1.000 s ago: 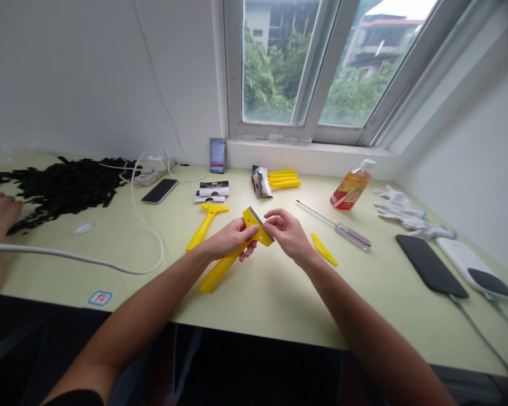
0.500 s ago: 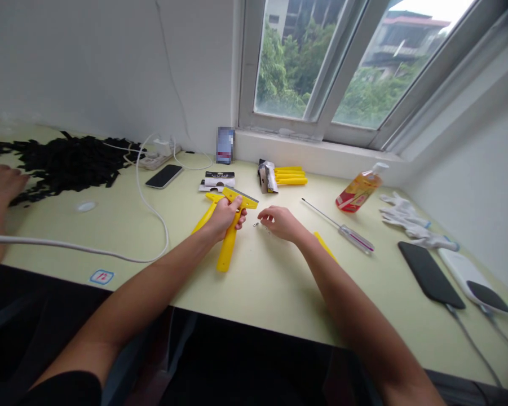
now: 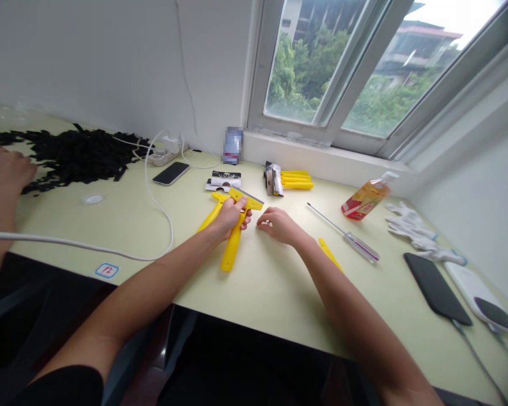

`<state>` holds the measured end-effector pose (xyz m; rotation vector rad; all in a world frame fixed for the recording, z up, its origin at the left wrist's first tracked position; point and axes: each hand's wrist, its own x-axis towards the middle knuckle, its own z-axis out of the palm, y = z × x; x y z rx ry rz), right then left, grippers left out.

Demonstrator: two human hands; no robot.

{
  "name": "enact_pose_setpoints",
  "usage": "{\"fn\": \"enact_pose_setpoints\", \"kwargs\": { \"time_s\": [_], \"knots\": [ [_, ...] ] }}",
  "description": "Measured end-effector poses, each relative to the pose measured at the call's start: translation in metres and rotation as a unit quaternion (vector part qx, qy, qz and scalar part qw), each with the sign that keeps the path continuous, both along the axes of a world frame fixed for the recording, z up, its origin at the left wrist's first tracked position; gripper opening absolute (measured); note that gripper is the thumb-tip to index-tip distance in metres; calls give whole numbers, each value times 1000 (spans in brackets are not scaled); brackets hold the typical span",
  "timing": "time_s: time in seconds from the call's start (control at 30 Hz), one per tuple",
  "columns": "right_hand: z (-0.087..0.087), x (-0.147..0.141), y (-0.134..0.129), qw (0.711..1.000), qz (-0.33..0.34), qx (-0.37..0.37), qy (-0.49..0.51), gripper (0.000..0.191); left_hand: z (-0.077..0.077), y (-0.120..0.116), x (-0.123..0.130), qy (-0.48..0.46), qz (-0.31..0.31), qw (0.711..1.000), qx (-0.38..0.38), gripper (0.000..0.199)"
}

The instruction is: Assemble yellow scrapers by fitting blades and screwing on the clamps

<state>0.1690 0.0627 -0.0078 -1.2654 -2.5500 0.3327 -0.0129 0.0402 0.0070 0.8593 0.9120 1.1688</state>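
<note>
Left hand (image 3: pixel 229 216) grips scraper (image 3: pixel 233 243); right hand (image 3: pixel 281 226) curls at metal bits (image 3: pixel 268 222), hold I can't tell; fumbling could scatter them.

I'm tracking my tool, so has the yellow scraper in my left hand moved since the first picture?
Yes. The held yellow scraper has shifted, its blade end swinging left and away from you, nearer the flat packets.

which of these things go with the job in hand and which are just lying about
Likely the job: scraper in the left hand; tiny part at the right hand; second scraper; yellow plate; screwdriver.

Probably just lying about: bottle; gloves; white disc; power strip.
</note>
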Motion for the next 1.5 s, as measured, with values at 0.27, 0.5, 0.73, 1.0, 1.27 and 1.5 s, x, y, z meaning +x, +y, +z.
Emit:
{"fn": "enact_pose_setpoints", "kwargs": {
  "time_s": [0.27, 0.5, 0.73, 1.0, 1.27, 1.5],
  "knots": [
    [2, 0, 6, 999, -20, -8, 39, 5, -1, -1, 0, -3, -13, 1000, 26, 31],
    [46, 31, 1, 979, -68, 29, 190, 16, 0, -12, 6, 25, -86, 995, 42, 40],
    [60, -14, -35, 973, -32, 14, 229, 9, -1, -28, 17, 97, -161, 979, 80, 46],
    [46, -18, -45, 953, -114, 57, 276, 6, -4, -32, 24, 118, -175, 974, 85, 47],
    [43, -7, -41, 853, -117, -248, 443, 38, -5, -36, 24, 140, -216, 962, 90, 47],
    [36, 11, -50, 847, -72, -281, 445, 49, 2, -42, 23, 192, -260, 942, 88, 44]
  ]
}}
